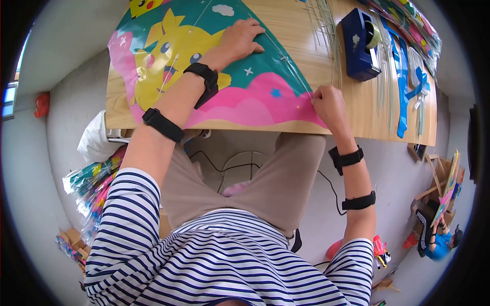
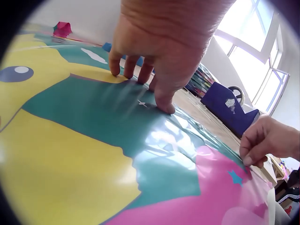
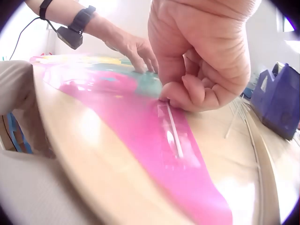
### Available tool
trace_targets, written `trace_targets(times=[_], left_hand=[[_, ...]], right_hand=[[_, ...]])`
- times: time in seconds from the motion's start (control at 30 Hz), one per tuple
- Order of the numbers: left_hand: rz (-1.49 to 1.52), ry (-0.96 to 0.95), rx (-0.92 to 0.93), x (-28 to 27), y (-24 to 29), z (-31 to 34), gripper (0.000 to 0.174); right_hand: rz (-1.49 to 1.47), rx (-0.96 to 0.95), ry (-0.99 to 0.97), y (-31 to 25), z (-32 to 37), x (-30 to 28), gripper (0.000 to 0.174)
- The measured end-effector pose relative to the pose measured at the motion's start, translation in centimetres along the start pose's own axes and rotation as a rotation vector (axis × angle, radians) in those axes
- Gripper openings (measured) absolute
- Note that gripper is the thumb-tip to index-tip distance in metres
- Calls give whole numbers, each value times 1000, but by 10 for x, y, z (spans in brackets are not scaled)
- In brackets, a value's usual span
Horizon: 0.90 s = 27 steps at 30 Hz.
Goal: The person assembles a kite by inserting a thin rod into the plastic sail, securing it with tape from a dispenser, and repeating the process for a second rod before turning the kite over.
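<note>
A kite (image 1: 245, 104) of glossy printed film, with a yellow cartoon figure on green and pink, lies spread over the wooden table. My left hand (image 1: 237, 42) rests on its green part, fingertips and thumb spread and touching the film in the left wrist view. At the kite's right edge, my right hand (image 1: 331, 107) has its fingers curled and pinches the film edge near the lower corner. In the right wrist view a thin white rod (image 3: 175, 131) lies along the pink corner under a clear strip, its upper end right at my fingertips.
A blue tape dispenser (image 1: 360, 46) stands right of the kite. Thin rods (image 1: 326, 30) and blue strips (image 1: 402, 97) lie around it. Bundled printed film (image 1: 408, 20) fills the back right. More bundles (image 1: 94, 188) hang at the left. Another person (image 1: 436, 239) is at the far right.
</note>
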<state>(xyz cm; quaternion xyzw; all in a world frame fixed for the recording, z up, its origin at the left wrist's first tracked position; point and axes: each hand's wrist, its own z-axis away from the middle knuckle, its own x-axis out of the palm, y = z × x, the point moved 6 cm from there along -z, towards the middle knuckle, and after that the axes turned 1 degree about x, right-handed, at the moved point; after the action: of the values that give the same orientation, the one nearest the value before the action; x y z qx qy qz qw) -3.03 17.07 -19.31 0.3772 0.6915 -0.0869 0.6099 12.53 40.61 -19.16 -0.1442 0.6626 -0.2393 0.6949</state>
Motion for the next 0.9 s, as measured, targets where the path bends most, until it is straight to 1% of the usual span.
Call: trace_targets(times=[0.07,0.13,0.23,0.33,0.43,0.47,0.53,0.57,0.6,0.67,0.7,0.73,0.77,0.83,0.9], left_hand=[[30,-61,-31,-2,2,0,51],[37,-54,-16,-4,3,-1,52],[44,-58,6,0,1,-2,54],[51,-72,10,1,1,-1,56],[65,-105,26,-8,6,-4,58],[74,-123,34,-10,9,-4,58],[69,24,88,-24,20,0,55],[59,101,112,-35,30,4,53],[48,176,136,-45,41,10,52],[196,57,61,-58,66,31,47],[266,-3,25,-62,77,44,44],[273,11,146,-64,88,60,37],[251,19,192,-72,106,79,35],[390,-78,84,-74,118,115,33],[427,-106,-12,-79,130,145,31]], right_hand=[[-22,34,5,11,15,-3,9],[-35,72,3,21,28,-6,9],[-10,78,31,35,44,-6,7],[113,77,48,39,55,-8,8],[115,93,30,41,63,-21,9],[35,121,142,47,57,-35,9],[-125,179,352,69,49,-67,10],[-238,241,419,81,38,-83,18],[-336,278,454,89,26,-95,21],[-539,343,513,86,3,-126,29],[-689,350,492,92,-12,-126,31],[-838,354,466,100,-29,-123,33],[-987,357,433,104,-41,-121,36],[-1011,407,381,106,-57,-123,34],[-1057,471,338,97,-58,-125,31]])
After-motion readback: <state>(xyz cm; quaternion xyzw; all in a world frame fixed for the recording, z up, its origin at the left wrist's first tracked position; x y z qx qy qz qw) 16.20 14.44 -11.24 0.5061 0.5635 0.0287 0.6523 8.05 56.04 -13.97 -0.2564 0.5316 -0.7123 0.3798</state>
